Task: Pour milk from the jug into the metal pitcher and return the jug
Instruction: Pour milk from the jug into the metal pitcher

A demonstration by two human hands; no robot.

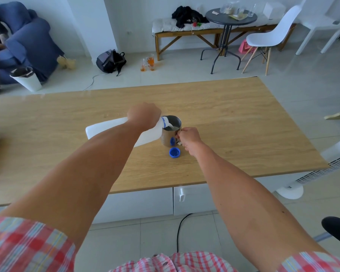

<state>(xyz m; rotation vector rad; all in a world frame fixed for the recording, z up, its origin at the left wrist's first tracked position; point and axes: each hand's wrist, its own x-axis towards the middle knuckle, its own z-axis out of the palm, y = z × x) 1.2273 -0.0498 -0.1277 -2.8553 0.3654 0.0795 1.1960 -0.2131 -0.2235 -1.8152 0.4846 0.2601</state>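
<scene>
A white plastic milk jug lies tipped almost flat above the wooden table, its blue-ringed mouth over the rim of the metal pitcher. Milk runs from the mouth into the pitcher, where white liquid shows. My left hand grips the jug near its neck from above. My right hand holds the pitcher's handle on its right side. The jug's blue cap rests on the table just in front of the pitcher.
A white fan or heater stands off the table's right edge. A black cable runs on the floor below. Beyond the far edge are a blue armchair, a white bin, a backpack, a round table and a white chair.
</scene>
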